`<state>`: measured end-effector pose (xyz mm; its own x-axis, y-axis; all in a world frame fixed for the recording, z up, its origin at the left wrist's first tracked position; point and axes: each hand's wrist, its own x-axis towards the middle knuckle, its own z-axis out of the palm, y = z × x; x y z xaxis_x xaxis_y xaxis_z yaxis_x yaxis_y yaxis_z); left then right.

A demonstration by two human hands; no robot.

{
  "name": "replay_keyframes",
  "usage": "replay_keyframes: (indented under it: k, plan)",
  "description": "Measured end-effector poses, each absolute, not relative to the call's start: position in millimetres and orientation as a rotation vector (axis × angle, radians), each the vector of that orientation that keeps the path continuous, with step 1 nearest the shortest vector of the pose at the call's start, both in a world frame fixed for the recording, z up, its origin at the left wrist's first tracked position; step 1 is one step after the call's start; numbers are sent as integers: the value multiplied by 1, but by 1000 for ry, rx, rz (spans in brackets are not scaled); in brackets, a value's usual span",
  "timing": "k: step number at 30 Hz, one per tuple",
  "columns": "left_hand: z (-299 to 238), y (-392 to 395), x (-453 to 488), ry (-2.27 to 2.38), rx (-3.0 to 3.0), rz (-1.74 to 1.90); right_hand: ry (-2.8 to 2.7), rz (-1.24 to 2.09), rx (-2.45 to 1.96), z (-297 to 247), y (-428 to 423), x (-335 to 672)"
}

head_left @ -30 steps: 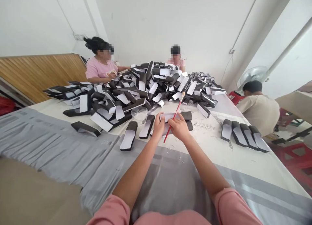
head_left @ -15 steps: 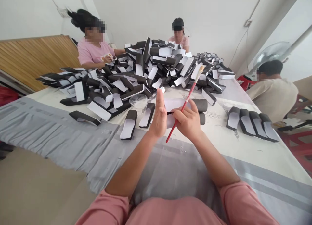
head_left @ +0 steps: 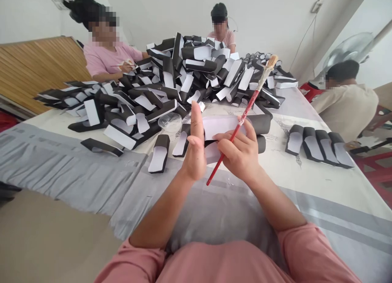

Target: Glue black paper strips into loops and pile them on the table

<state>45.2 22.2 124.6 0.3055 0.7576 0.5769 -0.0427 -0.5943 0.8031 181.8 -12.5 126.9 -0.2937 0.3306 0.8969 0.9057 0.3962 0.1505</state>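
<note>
My left hand is upright and flat, fingers stretched out, its palm against the left end of a black-and-white folded paper box. In my right hand a paintbrush with a red handle slants up to the right, its pale bristles pointing away from me. Fingers of that same hand also rest on the near side of the paper box. A second, similar box lies just below it, mostly covered by my right hand. Left of my hands, two more paper boxes lie on the table.
A large heap of black-and-white paper boxes covers the table's far side. A clear plastic dish stands before it. Several boxes line up in a row at the right. Three other people sit around the table.
The paper box and the paintbrush appear higher and closer, and the brush's bristle end has moved up and right. My left hand stays flat at the box's end. The view has shifted slightly.
</note>
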Motion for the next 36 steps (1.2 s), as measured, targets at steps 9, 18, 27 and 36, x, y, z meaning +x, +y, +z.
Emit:
replay_keyframes:
  k: [9,18,27,36]
  plan:
    - [122,44,41,468,1667,1253,-1746,-764,-1162,125,-3,191]
    - [108,51,54,469,1465,1084,-1640,-630,-1168,113,13,199]
    - [104,53,58,495,1338,1095,-1647,-592,-1169,105,21,198]
    - [105,52,62,433,1179,1081,-1640,-595,-1158,101,25,198]
